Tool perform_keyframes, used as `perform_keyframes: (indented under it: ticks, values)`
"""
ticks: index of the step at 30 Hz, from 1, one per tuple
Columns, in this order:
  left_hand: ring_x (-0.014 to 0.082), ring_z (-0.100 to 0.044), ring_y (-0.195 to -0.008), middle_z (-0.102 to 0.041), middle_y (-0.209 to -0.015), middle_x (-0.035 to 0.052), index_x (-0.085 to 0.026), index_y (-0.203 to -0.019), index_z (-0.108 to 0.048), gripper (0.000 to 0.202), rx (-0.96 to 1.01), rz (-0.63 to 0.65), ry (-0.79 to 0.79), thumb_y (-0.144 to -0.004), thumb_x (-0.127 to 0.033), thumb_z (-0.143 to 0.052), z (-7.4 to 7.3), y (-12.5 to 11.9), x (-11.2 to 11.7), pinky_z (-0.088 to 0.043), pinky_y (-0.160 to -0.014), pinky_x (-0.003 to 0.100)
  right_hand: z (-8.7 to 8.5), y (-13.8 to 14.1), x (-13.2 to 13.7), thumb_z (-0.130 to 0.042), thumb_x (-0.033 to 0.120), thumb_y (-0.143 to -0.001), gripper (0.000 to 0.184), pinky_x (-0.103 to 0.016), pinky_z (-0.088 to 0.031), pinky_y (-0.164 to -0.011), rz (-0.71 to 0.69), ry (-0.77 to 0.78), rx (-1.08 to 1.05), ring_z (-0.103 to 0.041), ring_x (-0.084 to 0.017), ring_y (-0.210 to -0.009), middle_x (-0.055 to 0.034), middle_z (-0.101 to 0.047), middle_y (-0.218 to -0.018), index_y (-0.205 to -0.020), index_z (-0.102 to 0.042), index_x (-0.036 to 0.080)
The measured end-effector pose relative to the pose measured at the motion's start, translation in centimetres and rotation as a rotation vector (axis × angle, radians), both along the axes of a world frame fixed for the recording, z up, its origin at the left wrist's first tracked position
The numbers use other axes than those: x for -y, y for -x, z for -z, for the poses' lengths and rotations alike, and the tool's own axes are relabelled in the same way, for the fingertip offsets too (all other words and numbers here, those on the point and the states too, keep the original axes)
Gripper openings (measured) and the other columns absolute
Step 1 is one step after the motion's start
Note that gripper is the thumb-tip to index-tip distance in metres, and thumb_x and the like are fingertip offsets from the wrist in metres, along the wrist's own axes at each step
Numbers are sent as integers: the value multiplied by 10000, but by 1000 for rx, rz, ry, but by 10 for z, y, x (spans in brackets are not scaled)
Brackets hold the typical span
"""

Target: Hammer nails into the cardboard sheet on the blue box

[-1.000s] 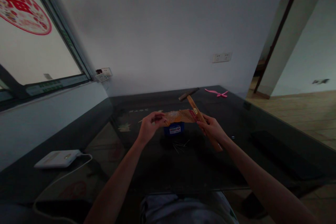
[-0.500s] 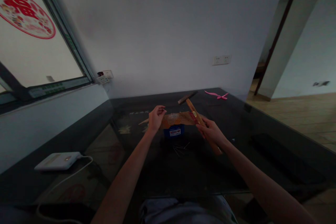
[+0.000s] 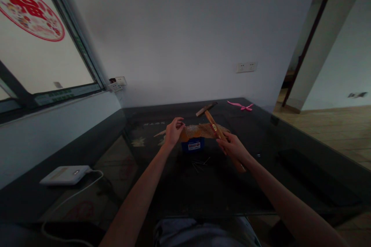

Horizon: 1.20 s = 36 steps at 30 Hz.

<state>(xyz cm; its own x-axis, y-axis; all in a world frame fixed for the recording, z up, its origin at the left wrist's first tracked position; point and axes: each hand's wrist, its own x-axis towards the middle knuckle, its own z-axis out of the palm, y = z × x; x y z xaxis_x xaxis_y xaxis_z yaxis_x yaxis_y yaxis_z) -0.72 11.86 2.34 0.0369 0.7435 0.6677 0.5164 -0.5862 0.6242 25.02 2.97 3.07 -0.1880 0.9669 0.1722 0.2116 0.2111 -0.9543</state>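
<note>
My right hand (image 3: 233, 146) is wrapped round the wooden handle of a hammer (image 3: 211, 119). The hammer's head is raised, slanting up to the left over a rough brown piece (image 3: 194, 131) that looks like bark or wood. This piece lies across a blue box (image 3: 192, 146) with a white label. My left hand (image 3: 174, 133) is at the left part of the brown piece, thumb and fingers pinched together; whatever they pinch is too small to make out. Several thin nails (image 3: 199, 163) lie loose on the dark table in front of the box.
The glossy black table (image 3: 179, 193) stands against a wall. A white power bank (image 3: 66, 175) with a white cable lies at the left. Towards the back right is a pink ribbon (image 3: 242, 106). A long dark object (image 3: 317, 177) lies at the right.
The view has shifted slightly. Both hands keep nearly the same places, the left fingers still pinched by the brown piece and the hammer still held up.
</note>
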Motion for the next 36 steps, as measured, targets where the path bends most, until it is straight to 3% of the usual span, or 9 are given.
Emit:
perform_keyframes:
  ticks: [27,32,36]
  values:
    - [134,-640,-697,-656,-797,35,-160,-933,-594,195,37,-11,59,-739,-179,-603,2,-1,2,-522,-671,256,-6,12,7,-538,323,-749,336,-206,-362,-356,-31,-30,51,-431,-79,-373,74,-460,-515,-1021,-510,128]
    - [139,-650,-679,-672,-779,37,-148,-872,-616,145,70,-6,97,-727,-164,-615,3,0,1,-532,-662,262,-20,16,4,-532,322,-756,354,-208,-365,-354,-56,-57,108,-424,-79,-369,73,-441,-524,-1060,-515,141]
    - [152,-656,-698,-685,-757,38,-151,-805,-638,83,46,-10,126,-724,-159,-621,4,1,-1,-529,-685,271,-45,17,4,-551,309,-744,355,-200,-365,-354,-95,-141,249,-439,-79,-385,54,-467,-556,-1055,-544,139]
